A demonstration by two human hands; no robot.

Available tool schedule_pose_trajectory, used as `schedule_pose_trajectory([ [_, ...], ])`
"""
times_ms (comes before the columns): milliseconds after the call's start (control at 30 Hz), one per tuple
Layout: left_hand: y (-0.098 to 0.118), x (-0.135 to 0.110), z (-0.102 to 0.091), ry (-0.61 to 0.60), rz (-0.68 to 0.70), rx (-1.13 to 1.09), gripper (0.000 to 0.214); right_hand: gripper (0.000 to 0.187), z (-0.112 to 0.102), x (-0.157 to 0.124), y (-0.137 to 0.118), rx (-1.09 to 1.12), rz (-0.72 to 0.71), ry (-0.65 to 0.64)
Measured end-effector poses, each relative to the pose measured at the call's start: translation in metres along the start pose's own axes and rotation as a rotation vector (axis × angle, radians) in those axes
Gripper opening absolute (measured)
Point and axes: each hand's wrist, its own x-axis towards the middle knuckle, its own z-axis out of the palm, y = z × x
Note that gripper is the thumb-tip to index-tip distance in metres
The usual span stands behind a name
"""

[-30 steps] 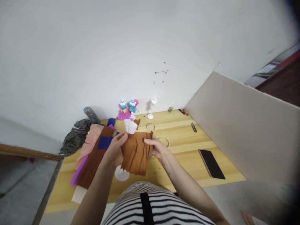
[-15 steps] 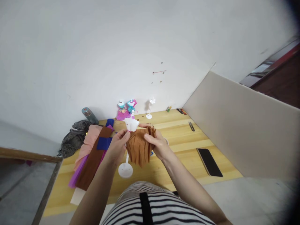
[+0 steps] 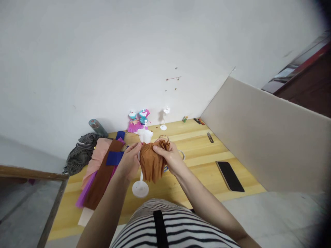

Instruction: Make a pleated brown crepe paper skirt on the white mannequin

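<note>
My left hand (image 3: 130, 162) and my right hand (image 3: 169, 157) both pinch a piece of brown crepe paper (image 3: 152, 164), gathered in folds around the waist of a small white mannequin stand (image 3: 144, 135). The stand's round white base (image 3: 140, 188) hangs tilted above the wooden table (image 3: 201, 151). The paper falls like a skirt below my fingers. Both hands are closed on the paper's top edge, just under the white torso.
A pile of brown, pink, purple and blue paper sheets (image 3: 102, 168) lies left. Dressed mannequins (image 3: 138, 119), a bare stand (image 3: 164, 117), a striped cloth (image 3: 80, 151), a bottle (image 3: 96, 126), snips (image 3: 210, 137), a phone (image 3: 229, 175), a tape ring (image 3: 182, 155). A beige board (image 3: 263, 137) stands right.
The brown paper went from a flat spread sheet to a bunch gathered tight around the stand. My hands came closer together and the stand's base swung into view.
</note>
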Motion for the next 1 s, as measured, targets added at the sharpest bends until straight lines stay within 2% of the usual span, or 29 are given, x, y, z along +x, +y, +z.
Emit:
schedule_pose_trajectory([
  [200, -0.004, 0.002, 0.001, -0.019, 0.018, 0.023, 0.021, 0.030, 0.001, 0.005, 0.003, -0.024, 0.016, -0.036],
  [400, -0.010, 0.004, -0.002, -0.046, 0.064, 0.104, 0.032, 0.030, 0.002, 0.009, 0.008, -0.099, 0.018, -0.026],
  [633, -0.009, 0.010, -0.008, -0.061, 0.052, 0.196, 0.037, 0.027, -0.003, 0.013, 0.011, -0.030, 0.115, -0.159],
  [733, -0.011, 0.012, -0.010, -0.050, 0.073, 0.223, 0.036, 0.024, -0.005, 0.014, 0.012, -0.051, 0.135, -0.128],
  [867, -0.017, 0.016, -0.013, -0.036, 0.121, 0.238, 0.033, 0.021, -0.004, 0.013, 0.011, -0.098, 0.092, -0.089],
  [1000, -0.017, 0.017, -0.015, -0.078, 0.097, 0.205, 0.034, 0.022, -0.002, 0.012, 0.009, -0.104, 0.059, -0.086],
])
